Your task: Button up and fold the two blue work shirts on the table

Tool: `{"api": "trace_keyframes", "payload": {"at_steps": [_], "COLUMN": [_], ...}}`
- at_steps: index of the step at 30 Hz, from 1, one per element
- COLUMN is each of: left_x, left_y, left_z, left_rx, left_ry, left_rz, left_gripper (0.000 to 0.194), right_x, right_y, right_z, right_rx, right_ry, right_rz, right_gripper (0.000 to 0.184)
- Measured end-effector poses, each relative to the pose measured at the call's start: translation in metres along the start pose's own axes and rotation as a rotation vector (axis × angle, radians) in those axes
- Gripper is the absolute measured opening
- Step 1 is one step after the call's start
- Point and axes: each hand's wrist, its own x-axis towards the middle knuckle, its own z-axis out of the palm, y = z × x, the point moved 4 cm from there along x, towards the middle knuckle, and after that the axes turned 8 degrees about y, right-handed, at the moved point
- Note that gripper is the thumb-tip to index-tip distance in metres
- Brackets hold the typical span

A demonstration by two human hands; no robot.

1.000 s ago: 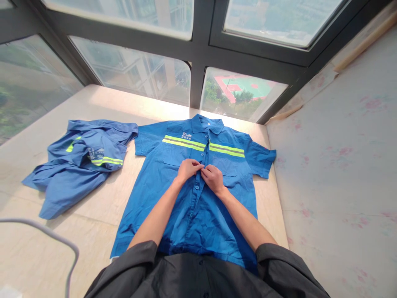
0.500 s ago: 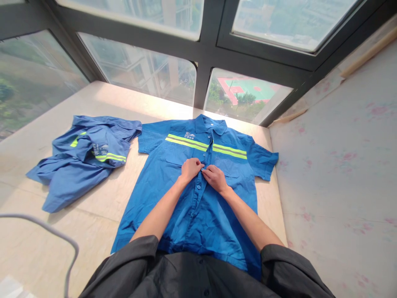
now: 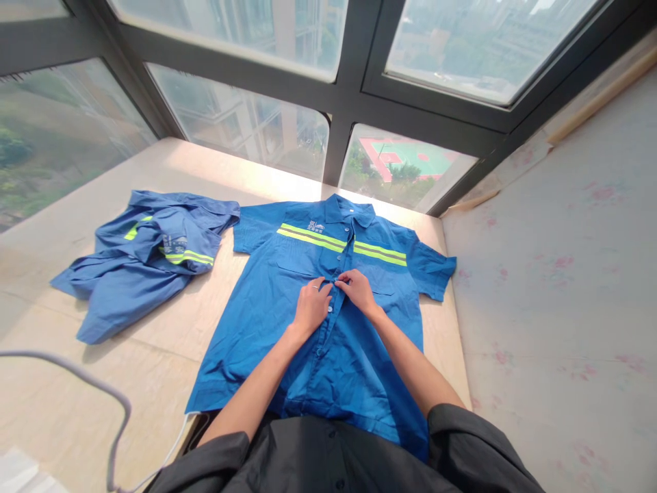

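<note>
A blue short-sleeved work shirt (image 3: 267, 315) lies front up, its collar toward the window and yellow-green reflective bands across the chest. My left hand (image 3: 311, 306) rests at the front placket, with its fingers loosely apart and touching the cloth; a ring shows on one finger. Right beside it, my right hand (image 3: 358, 291) pinches the placket edge at mid-chest between thumb and fingers. One pale button (image 3: 329, 310) shows just below the fingertips. Whatever small part lies under the fingertips is hidden.
A second blue shirt (image 3: 148, 267) lies crumpled to the left. A grey cable (image 3: 87, 383) curves across the lower left, near a white item (image 3: 25, 474) at the corner. Dark-framed windows (image 3: 333, 157) rise behind; a flowered wall (image 3: 554, 294) bounds the right side.
My left hand has loosened its pinch, spread its fingers and moved slightly down the placket. My right hand stays pinched at the same place. The view has shifted slightly.
</note>
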Motion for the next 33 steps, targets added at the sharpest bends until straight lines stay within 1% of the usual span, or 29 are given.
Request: {"api": "trace_keyframes", "payload": {"at_steps": [2, 4, 7, 9, 12, 14, 16, 18, 20, 22, 24, 26, 28, 29, 31, 33], "left_x": [-0.014, -0.024, -0.031, -0.031, -0.022, -0.009, 0.012, 0.038, 0.067, 0.095, 0.118, 0.135, 0.145, 0.147, 0.151, 0.153], "left_y": [0.0, -0.002, -0.003, -0.001, 0.004, 0.007, 0.007, 0.004, 0.0, -0.006, -0.011, -0.016, -0.021, -0.023, -0.027, -0.03], "left_z": [0.0, 0.001, 0.002, -0.001, -0.009, -0.016, -0.019, -0.019, -0.013, -0.001, 0.015, 0.028, 0.036, 0.038, 0.038, 0.037], "left_rx": [0.022, 0.041, 0.073, 0.085, 0.077, 0.075, 0.078, 0.069, 0.048, 0.032, 0.02, 0.0, -0.024, -0.035, -0.054, -0.075], "left_ry": [-0.006, -0.013, -0.041, -0.063, -0.076, -0.092, -0.118, -0.112, -0.075, -0.076, -0.144, -0.24, -0.327, -0.358, -0.38, -0.358], "left_rz": [0.087, 0.131, 0.147, 0.15, 0.125, 0.069, -0.021, -0.11, -0.158, -0.152, -0.096, -0.009, 0.063, 0.078, 0.059, 0.0], "left_gripper": [0.037, 0.042, 0.046, 0.049, 0.057, 0.058, 0.053, 0.044, 0.037, 0.035, 0.033, 0.03, 0.025, 0.023, 0.017, 0.015], "right_x": [0.0, 0.0, 0.0, 0.004, 0.02, 0.035, 0.051, 0.066, 0.08, 0.091, 0.099, 0.102, 0.102, 0.101, 0.097, 0.094], "right_y": [0.0, -0.002, -0.013, -0.02, -0.025, -0.026, -0.025, -0.022, -0.016, -0.009, -0.003, 0.002, 0.007, 0.008, 0.012, 0.014], "right_z": [-0.002, -0.006, -0.013, -0.017, -0.022, -0.023, -0.022, -0.02, -0.019, -0.02, -0.021, -0.022, -0.023, -0.023, -0.022, -0.022], "right_rx": [0.004, -0.027, -0.172, -0.307, -0.468, -0.532, -0.547, -0.524, -0.503, -0.507, -0.52, -0.522, -0.512, -0.502, -0.48, -0.465], "right_ry": [0.015, 0.032, 0.012, -0.012, -0.019, -0.033, -0.076, -0.126, -0.164, -0.181, -0.176, -0.15, -0.117, -0.102, -0.076, -0.053], "right_rz": [0.026, -0.005, -0.18, -0.297, -0.362, -0.391, -0.453, -0.523, -0.565, -0.575, -0.585, -0.61, -0.64, -0.656, -0.688, -0.717], "right_gripper": [0.013, 0.018, 0.027, 0.028, 0.03, 0.037, 0.047, 0.055, 0.054, 0.042, 0.03, 0.025, 0.023, 0.022, 0.021, 0.022]}}
